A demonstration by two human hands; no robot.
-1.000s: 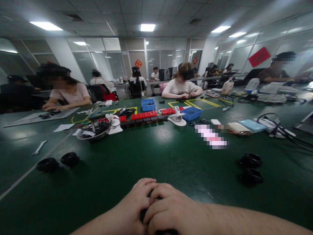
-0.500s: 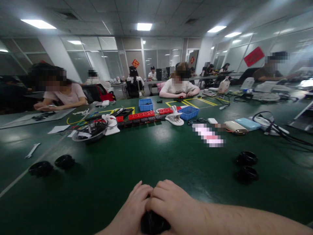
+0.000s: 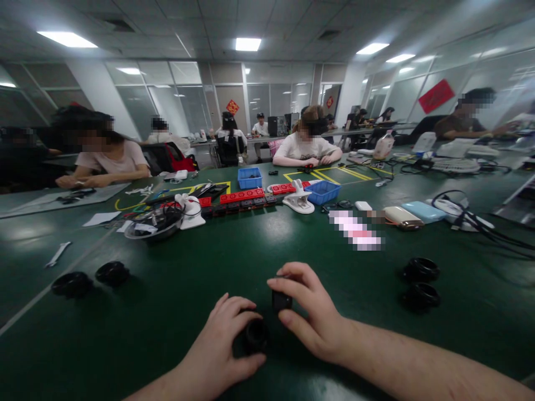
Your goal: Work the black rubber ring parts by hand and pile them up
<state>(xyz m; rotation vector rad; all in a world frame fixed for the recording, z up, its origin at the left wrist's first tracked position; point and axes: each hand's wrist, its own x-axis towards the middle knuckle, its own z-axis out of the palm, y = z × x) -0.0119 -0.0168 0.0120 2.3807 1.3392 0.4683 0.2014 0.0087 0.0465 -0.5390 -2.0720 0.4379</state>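
Observation:
My left hand [image 3: 223, 337] curves its fingers and thumb around a black ring-shaped part [image 3: 256, 334] with a round opening, low in the middle of the view. To its upper right, my right hand [image 3: 313, 309] grips a small black block-like piece [image 3: 281, 295] between thumb and fingers. The two pieces are apart. Two similar black ring parts stand on the left, one [image 3: 72, 284] beside the other [image 3: 112, 273]. Another pair lies on the right, a farther ring [image 3: 421, 269] and a nearer ring [image 3: 420, 297].
A wrench [image 3: 58, 254] lies at the left. Farther back are a metal bowl [image 3: 154, 231] of cables, a row of red parts [image 3: 241, 196], white clamps [image 3: 299, 200], blue bins [image 3: 322, 192] and power banks [image 3: 403, 217]. Several people sit around, one person [image 3: 307, 147] opposite.
My hands, clasped together over a black object half a second ago, have separated. My right hand has moved up and away with a black piece; my left stays with the ring part.

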